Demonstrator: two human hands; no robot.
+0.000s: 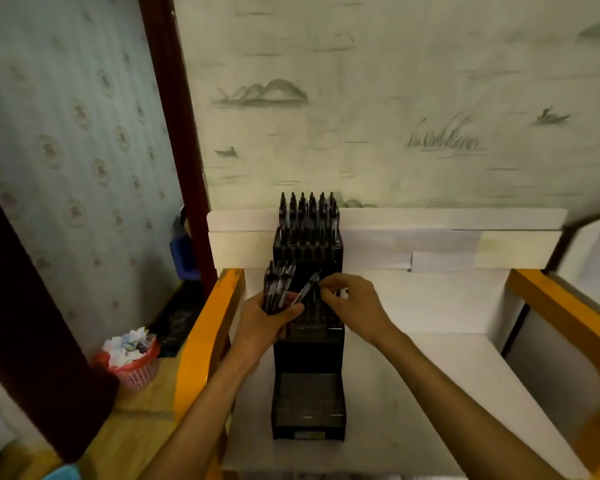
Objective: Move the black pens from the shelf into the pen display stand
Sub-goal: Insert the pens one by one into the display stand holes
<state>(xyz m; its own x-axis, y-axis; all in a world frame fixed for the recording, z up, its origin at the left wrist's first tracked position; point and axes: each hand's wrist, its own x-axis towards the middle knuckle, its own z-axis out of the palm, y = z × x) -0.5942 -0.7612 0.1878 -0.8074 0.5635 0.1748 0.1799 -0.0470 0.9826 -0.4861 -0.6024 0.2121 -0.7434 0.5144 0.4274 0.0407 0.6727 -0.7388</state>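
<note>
Black pens [278, 287] stand bunched in the left hand [264, 323], its fingers curled round them; the right hand [349, 301] pinches a single pen [307, 289] over the stepped black pen display stand [308, 358], whose back rows already hold pens [308, 211]. Hands hide the middle slots. White shelf surface [430, 341], yellow wooden rails [207, 334], landscape wallpaper [395, 98], a blurred pink basket [132, 362] of crumpled paper.

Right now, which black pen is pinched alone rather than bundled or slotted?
The slanted pen between the right hand and left hand; the others are bunched in the left hand or standing in the stand's back rows.
</note>
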